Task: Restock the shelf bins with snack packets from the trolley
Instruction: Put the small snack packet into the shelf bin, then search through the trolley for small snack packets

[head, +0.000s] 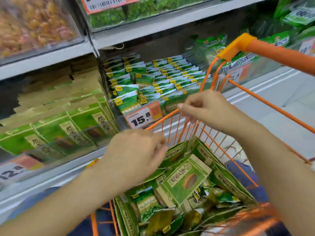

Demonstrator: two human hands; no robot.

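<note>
An orange wire trolley (170, 114) stands in front of me, filled with green and brown snack packets (185, 179) and smaller green bags (146, 201). My left hand (134, 154) hovers over the trolley's left side with fingers loosely curled, and it holds nothing. My right hand (204, 108) is higher, by the trolley's far rim. Its fingertips are next to the rim wire and blurred, and no packet is in it. Behind the trolley, a clear shelf bin (153, 79) holds rows of small green packets. The bin to its left (59, 120) holds green and brown packets like those in the trolley.
The orange trolley handle (272, 50) crosses the upper right. A 15.8 price tag (143, 118) hangs on the middle bin's front. Higher shelves carry a bin of dried fruit (34, 23) and green bags (238, 60). Pale floor (281, 99) shows at the right.
</note>
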